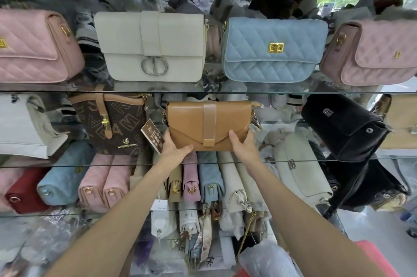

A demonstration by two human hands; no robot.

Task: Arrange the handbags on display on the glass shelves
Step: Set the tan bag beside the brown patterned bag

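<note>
A tan envelope handbag (203, 122) stands upright on the middle glass shelf (293, 160), between a brown monogram bag (112, 123) and a black bag (345, 125). My left hand (174, 149) grips its lower left corner, thumb across the front. My right hand (244, 146) grips its lower right corner the same way. A dark hang tag (153, 136) dangles beside my left hand. On the upper shelf (214, 92) stand a pink quilted bag (33, 48), a white bag (153, 46), a light blue quilted bag (273, 49) and another pink bag (372, 53).
A white bag (22, 125) sits at the far left of the middle shelf. Below, several bags lie packed end-on: red (24, 195), blue (63, 179), pink (103, 181), cream (302, 177). A plastic-wrapped item (266, 258) and something red (372, 258) sit at the bottom right.
</note>
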